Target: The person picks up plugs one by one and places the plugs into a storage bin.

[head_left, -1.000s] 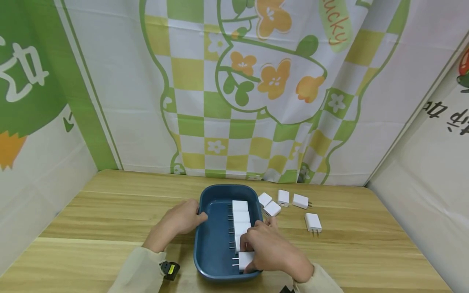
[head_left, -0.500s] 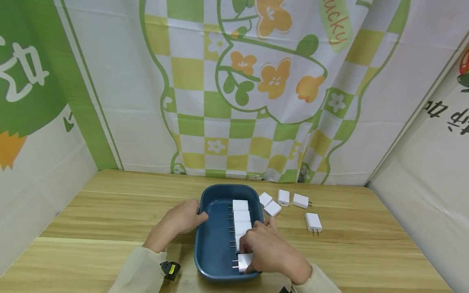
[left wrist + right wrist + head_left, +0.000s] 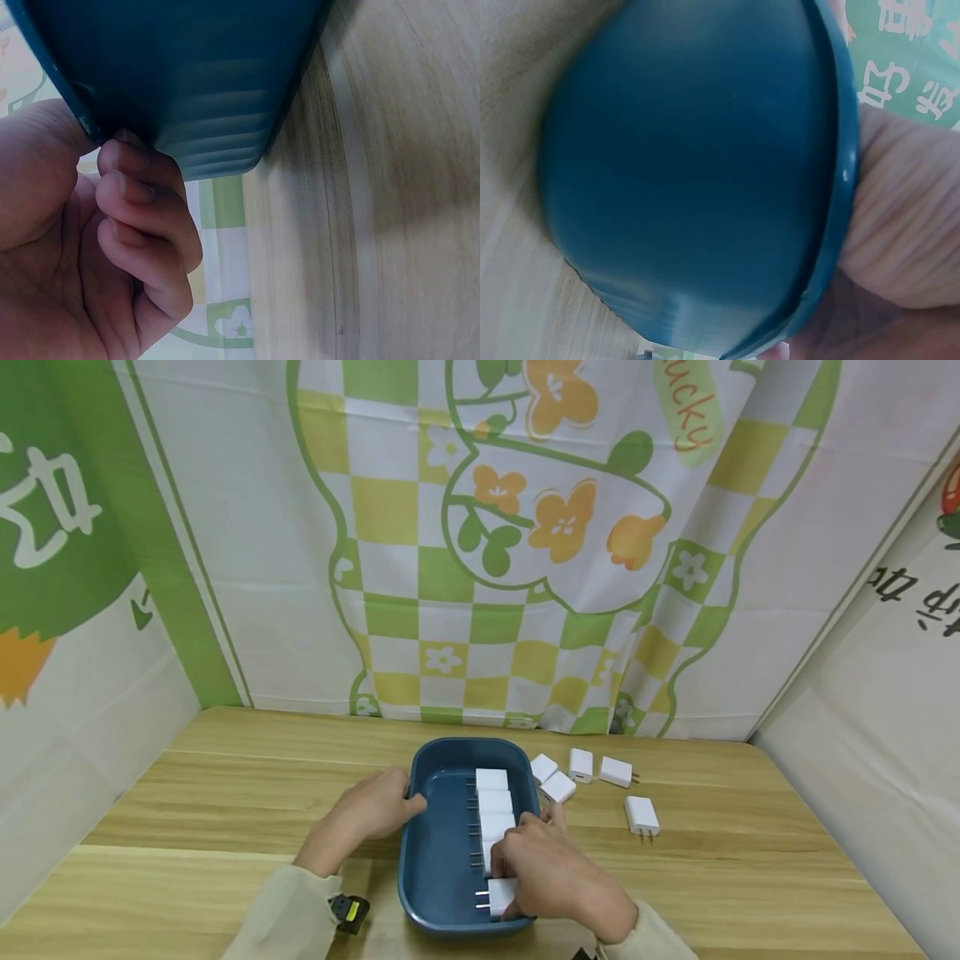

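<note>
My left hand (image 3: 375,803) pinches the left rim of a dark blue plastic tub (image 3: 403,870); in the left wrist view its thumb and curled fingers (image 3: 154,251) meet at the tub's edge. Reaching over the right rim, my right hand (image 3: 558,870) grips a white charger plug (image 3: 500,896) near the tub's front end, its two metal prongs pointing left. Behind it, several white charger plugs (image 3: 493,802) form a row along the tub's right side, prongs also leftward. The right wrist view shows mostly the tub's outer wall (image 3: 682,165), which hides those fingertips.
Right of the tub, several more charger plugs (image 3: 617,772) lie scattered on the wooden table (image 3: 247,777). The nearest of them is a charger plug (image 3: 641,816) with prongs toward the front. A patterned curtain (image 3: 480,635) hangs behind the table's back edge.
The gripped charger plug shifts very slightly inside the tub, and my right hand moves a touch left. My left hand stays at the rim.
</note>
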`<state>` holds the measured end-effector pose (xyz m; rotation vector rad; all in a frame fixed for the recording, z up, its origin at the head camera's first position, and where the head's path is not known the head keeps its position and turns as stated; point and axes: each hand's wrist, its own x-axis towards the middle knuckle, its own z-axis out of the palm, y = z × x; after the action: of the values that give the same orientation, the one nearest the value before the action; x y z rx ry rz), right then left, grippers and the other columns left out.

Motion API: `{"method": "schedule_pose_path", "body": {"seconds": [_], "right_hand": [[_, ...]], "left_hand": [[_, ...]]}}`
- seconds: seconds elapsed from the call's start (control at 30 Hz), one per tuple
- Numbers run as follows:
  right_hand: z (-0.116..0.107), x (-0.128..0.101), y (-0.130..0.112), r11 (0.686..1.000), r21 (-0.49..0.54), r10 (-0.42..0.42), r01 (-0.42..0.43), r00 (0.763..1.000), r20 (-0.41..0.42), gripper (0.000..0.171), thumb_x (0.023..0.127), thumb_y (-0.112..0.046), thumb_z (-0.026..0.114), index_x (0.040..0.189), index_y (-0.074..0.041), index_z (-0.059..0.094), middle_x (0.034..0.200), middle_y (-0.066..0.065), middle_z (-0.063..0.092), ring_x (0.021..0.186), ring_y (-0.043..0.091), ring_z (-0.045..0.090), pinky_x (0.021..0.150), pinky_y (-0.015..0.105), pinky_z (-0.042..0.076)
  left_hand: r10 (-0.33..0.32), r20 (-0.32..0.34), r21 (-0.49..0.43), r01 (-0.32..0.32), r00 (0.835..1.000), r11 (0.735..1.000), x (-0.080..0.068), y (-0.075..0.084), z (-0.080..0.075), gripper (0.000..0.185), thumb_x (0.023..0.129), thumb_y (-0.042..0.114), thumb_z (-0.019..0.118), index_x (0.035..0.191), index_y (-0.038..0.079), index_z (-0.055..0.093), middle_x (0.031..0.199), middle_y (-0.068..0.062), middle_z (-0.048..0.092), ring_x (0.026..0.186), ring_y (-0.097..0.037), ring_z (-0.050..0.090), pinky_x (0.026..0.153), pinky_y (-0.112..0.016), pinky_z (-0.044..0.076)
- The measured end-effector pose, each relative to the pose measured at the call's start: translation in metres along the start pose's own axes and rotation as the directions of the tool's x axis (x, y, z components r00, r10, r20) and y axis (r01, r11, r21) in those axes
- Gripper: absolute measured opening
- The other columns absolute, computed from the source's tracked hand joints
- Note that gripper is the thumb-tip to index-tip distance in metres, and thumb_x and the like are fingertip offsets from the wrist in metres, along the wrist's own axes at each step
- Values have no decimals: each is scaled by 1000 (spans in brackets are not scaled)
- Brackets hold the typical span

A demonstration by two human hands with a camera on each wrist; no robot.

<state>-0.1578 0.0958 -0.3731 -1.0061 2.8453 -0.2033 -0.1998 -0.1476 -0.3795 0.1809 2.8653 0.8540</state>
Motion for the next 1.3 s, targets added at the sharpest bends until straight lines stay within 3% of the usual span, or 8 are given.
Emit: {"method": "schedule_pose_path", "body": {"seconds": [0.77, 1.3], "right_hand": [[-2, -3, 1, 1000, -20, 9, -10, 998, -58, 41, 54, -35, 100, 74, -26, 65, 67, -17, 46, 73, 10, 38, 81, 46, 26], [-2, -1, 1, 1000, -12, 15, -16, 999, -51, 41, 55, -33, 100, 78, -25, 68, 72, -14, 52, 76, 11, 40, 83, 49, 27]], "left_hand": [[12, -1, -11, -12, 1000, 1000, -1, 0, 0, 40, 96, 20, 62, 59, 13, 46, 54, 3, 39, 48, -13, 37, 47, -27, 29], [1, 6, -20, -1, 1000, 1000, -1, 1, -1, 38, 97, 20, 62, 62, 12, 48, 55, 2, 40, 48, -13, 38, 48, -27, 29]]}}
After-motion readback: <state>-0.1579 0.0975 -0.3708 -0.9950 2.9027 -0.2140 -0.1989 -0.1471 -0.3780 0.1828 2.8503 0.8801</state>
